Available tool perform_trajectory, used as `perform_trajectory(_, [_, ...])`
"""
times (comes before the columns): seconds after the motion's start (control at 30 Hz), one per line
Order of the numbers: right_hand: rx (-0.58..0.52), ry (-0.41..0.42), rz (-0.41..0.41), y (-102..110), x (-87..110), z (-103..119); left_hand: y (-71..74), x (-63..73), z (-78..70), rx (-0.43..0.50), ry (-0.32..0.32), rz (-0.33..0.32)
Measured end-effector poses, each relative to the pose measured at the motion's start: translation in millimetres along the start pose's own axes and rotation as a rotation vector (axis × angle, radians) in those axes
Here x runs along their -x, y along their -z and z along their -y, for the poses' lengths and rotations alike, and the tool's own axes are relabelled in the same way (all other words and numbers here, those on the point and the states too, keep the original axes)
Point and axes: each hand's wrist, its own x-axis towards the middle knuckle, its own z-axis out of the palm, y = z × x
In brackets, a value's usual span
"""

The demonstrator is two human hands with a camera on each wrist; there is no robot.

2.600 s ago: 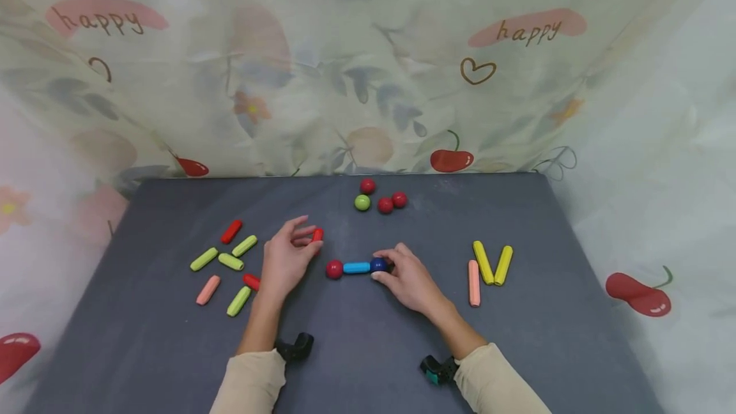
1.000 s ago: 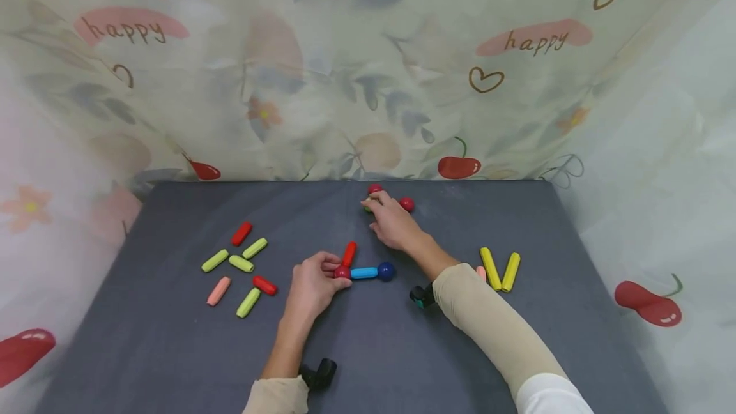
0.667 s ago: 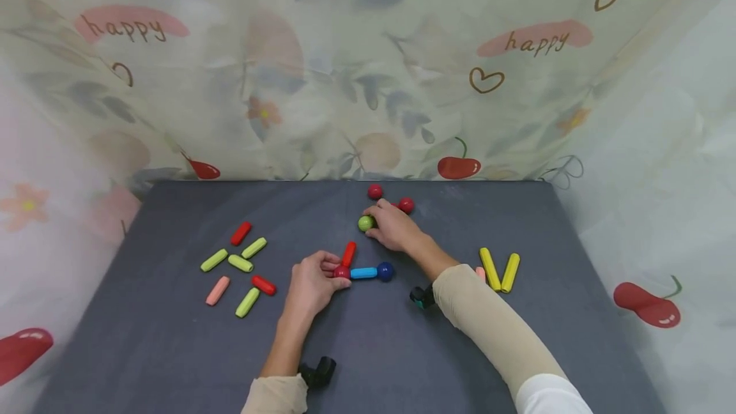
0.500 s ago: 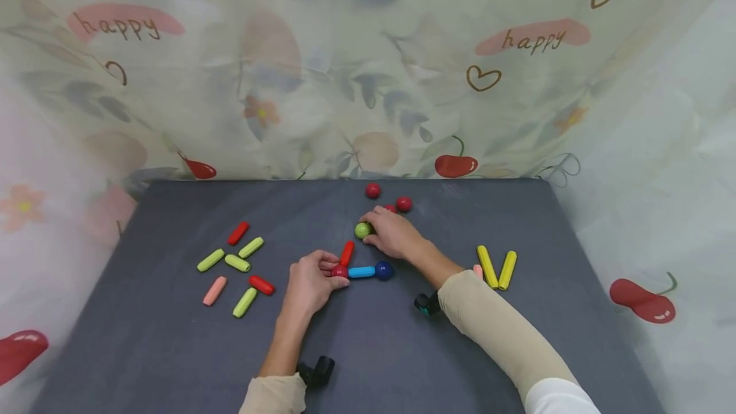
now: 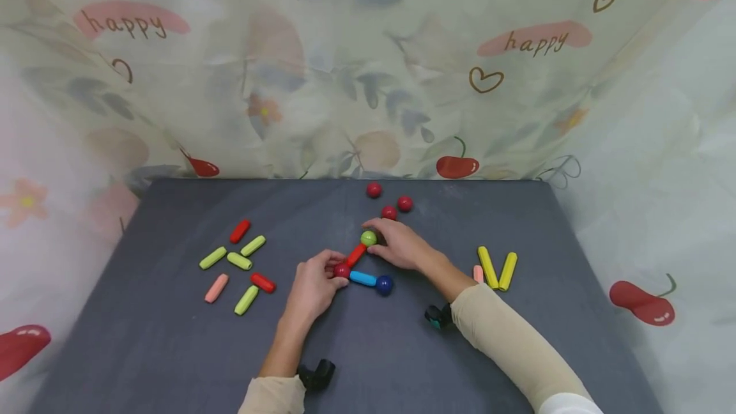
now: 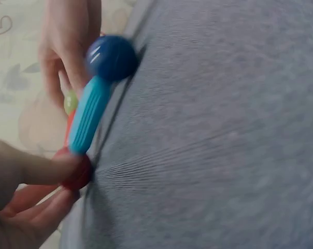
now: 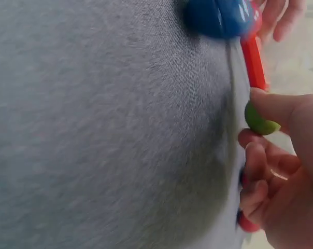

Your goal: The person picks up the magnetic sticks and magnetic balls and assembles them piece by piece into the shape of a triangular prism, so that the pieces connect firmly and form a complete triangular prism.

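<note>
My left hand pinches a red ball between thumb and fingers at the middle of the table. From that ball a light blue rod runs right to a dark blue ball. A short red rod slants away from the same red ball toward a green ball. My right hand pinches the green ball, which sits right at the red rod's far end. In the right wrist view, thumb and fingertip grip the green ball beside the red rod.
Loose red balls lie at the back, just beyond my right hand. Light green rods, red rods and a pink rod are scattered left. Yellow rods and a partly hidden pink rod lie right.
The red rod went from my left hand onto the red ball. My right hand left the blue ball and brought the green ball from the back to the red rod; the blue ball swung nearer.
</note>
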Motion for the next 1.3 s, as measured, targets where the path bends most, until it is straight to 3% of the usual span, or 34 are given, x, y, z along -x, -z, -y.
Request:
perform_trajectory(0.1, [-0.012,-0.04,-0.007,0,13.2,-6,-1.5,0.9,1.2,0.003,-0.04,-0.078])
perform_trajectory(0.2, [-0.042,-0.144,-0.048,-2,29.5,-10,-0.7,2.0,1.0,0.02,-0.035,-0.116])
perform_trajectory(0.37, [-0.121,-0.31,-0.119,-10,57.7,-9,-2.8,7.1,-0.4,-0.085,-0.035,0.035])
perform_trajectory(0.47, [-0.176,-0.283,-0.162,-17,69.5,-8,-5.2,7.7,0.0,-0.158,-0.071,0.05])
perform_trajectory(0.53, [-0.199,-0.211,-0.197,-20,73.5,-8,-2.3,7.2,1.1,-0.175,-0.077,0.033])
perform_trajectory(0.6, [-0.216,-0.147,-0.222,-23,75.1,-10,7.3,6.1,3.6,-0.171,-0.085,0.025])
perform_trajectory(0.67, [-0.237,-0.116,-0.233,-25,75.6,-12,26.4,5.6,10.9,-0.165,-0.106,0.029])
perform_trajectory(0.83, [-0.289,-0.16,-0.235,-29,76.2,-17,93.9,11.0,50.2,-0.164,-0.123,0.0])
perform_trajectory(0.93, [-0.324,-0.18,-0.239,-30,77.6,-18,119.1,16.7,71.7,-0.189,-0.069,-0.003])
perform_trajectory(1.03, [-0.346,-0.188,-0.237,-31,79.1,-19,123.7,18.3,82.6,-0.212,-0.025,0.051])
perform_trajectory(1.17, [-0.36,-0.198,-0.238,-32,79.9,-18,117.1,14.2,85.7,-0.243,0.011,0.091])
perform_trajectory(1.3, [-0.369,-0.197,-0.241,-33,79.6,-18,111.6,7.0,79.5,-0.277,0.017,0.039])
